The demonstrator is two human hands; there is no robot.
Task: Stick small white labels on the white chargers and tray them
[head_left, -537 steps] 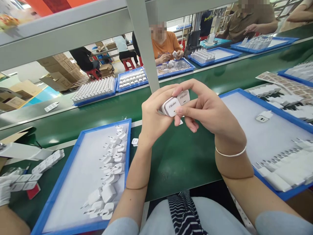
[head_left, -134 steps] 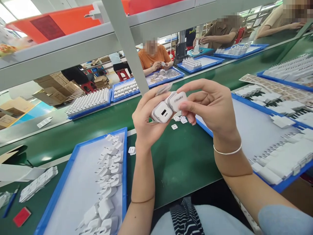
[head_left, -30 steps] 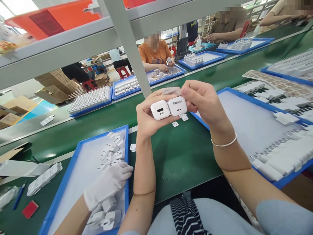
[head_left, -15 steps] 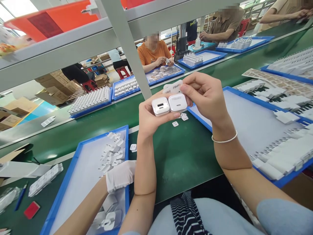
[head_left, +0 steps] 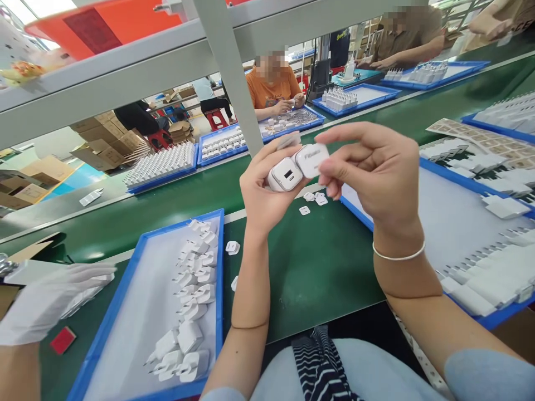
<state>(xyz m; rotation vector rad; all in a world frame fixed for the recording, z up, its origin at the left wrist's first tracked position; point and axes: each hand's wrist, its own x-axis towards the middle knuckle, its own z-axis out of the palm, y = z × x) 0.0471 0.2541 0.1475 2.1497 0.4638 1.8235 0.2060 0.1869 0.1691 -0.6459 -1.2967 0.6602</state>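
Note:
My left hand [head_left: 257, 192] is closed around two white charger plugs held side by side. The nearer white charger plug [head_left: 285, 175] shows a wide and a narrow port on its end. A thin, whitish printed piece [head_left: 312, 160] covers the end of the other plug; its lettering is blurred. My right hand [head_left: 371, 167] has its thumb on that piece's right edge, with the index finger raised and bent above it. Another thin translucent piece [head_left: 289, 141] stands out between my left fingers. Several small white plates [head_left: 320, 199] lie on the green bench below.
A blue-rimmed tray [head_left: 140, 267] of loose plugs stands left, another tray [head_left: 355, 206] with rows of plugs right. A co-worker's gloved hand [head_left: 37, 301] is at far left near a red pad [head_left: 63, 340]. A grey post [head_left: 232, 72] rises ahead; people sit opposite.
The printed piece has come down from above the plugs onto the right-hand plug's end. My left hand has tilted the plugs. The co-worker's gloved hand has moved left, away from the tray.

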